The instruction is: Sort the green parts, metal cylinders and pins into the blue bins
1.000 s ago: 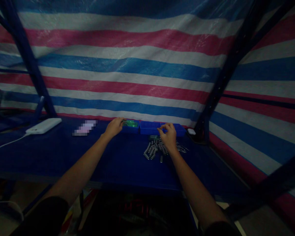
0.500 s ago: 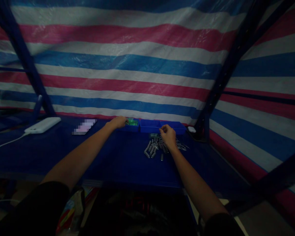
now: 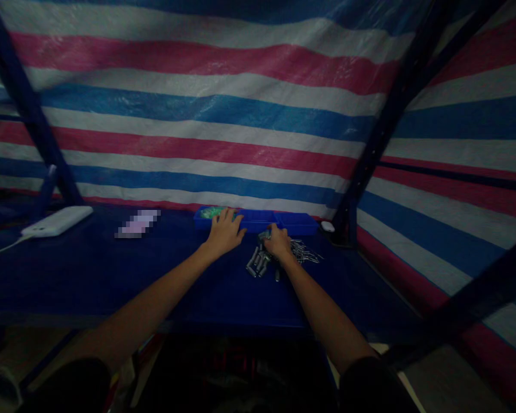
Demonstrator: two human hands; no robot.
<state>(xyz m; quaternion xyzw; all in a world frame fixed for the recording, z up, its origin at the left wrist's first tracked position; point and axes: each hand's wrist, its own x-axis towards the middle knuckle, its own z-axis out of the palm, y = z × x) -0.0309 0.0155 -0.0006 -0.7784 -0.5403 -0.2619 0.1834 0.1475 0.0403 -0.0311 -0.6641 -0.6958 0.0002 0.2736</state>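
My left hand (image 3: 225,232) lies palm down with fingers stretched out, its fingertips on the front wall of a low blue tray (image 3: 258,219) at the back of the blue table (image 3: 112,269). Green pieces (image 3: 209,213) sit in the tray's left compartment, just left of that hand. My right hand (image 3: 278,242) rests with curled fingers on a heap of small grey metal cylinders (image 3: 258,263); what it grips, if anything, is hidden. Thin metal clips or pins (image 3: 303,251) lie just right of it.
A white power bank (image 3: 57,221) with a cable lies at the table's left. A blurred pinkish card (image 3: 136,223) lies nearer the middle. A small white object (image 3: 327,226) sits by the dark blue rack post (image 3: 352,195). A striped tarp (image 3: 223,109) hangs behind.
My left hand left the green pieces and moved right and nearer, flattening against the tray's front. My right hand dropped from a raised pinch onto the cylinder heap. The view shifted slightly.
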